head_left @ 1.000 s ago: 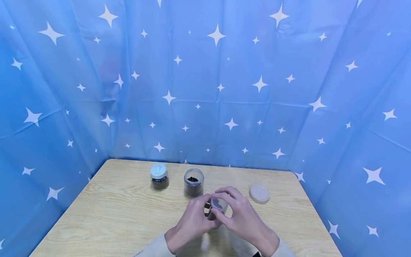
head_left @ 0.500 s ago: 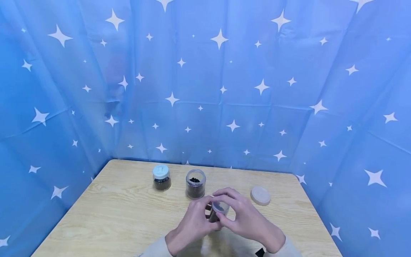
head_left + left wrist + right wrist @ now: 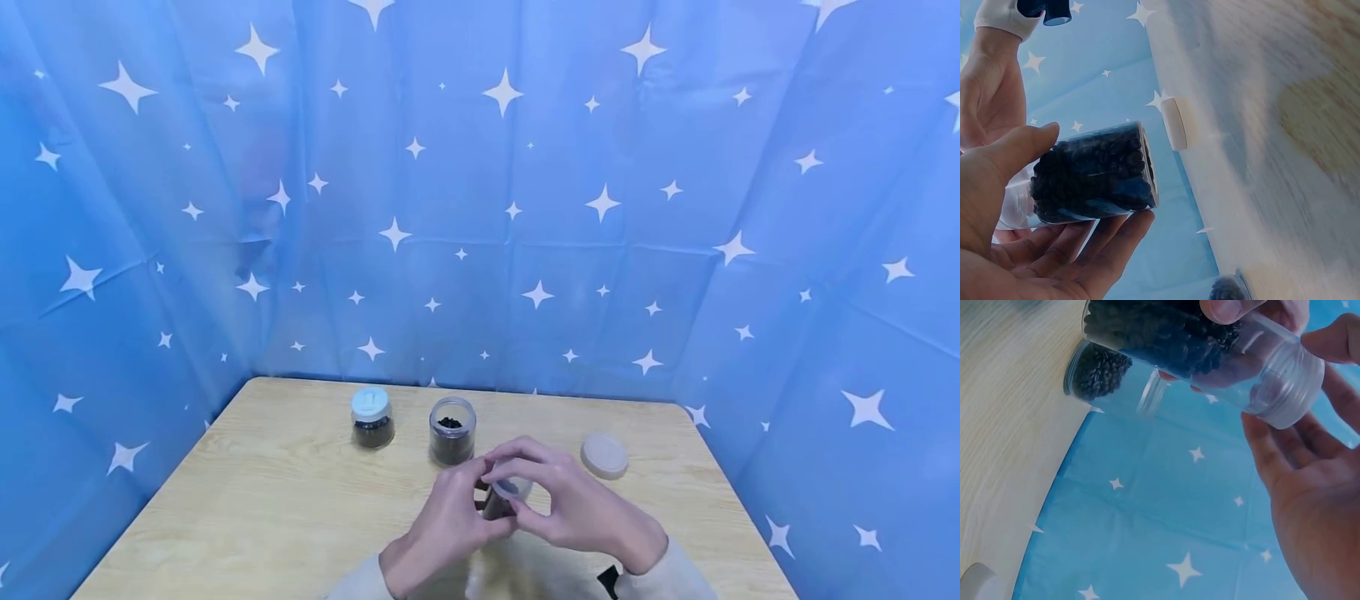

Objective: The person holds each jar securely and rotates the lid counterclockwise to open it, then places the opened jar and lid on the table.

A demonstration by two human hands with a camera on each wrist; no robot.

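Note:
A clear jar (image 3: 1094,172) with small dark beans inside is held between both hands, above the table. My left hand (image 3: 444,510) grips its body, the thumb on one side and fingers on the other, best seen in the left wrist view. My right hand (image 3: 581,504) has its fingers and thumb curled round the jar's top end. In the right wrist view the ridged clear neck (image 3: 1288,394) lies between that hand's thumb and fingers. I cannot tell whether a clear lid sits on it. The fingers hide part of the jar in the head view.
An open jar (image 3: 452,442) of dark beans stands just beyond my hands. Left of it is a smaller jar (image 3: 372,425) with a light-blue lid. A pale round lid (image 3: 604,456) lies on the right of the wooden table (image 3: 285,500). A starry blue curtain (image 3: 465,192) hangs behind.
Both hands stay on the jar in nearly the same place. The right fingers have shifted slightly to the left over its top, and the head view has swayed a little.

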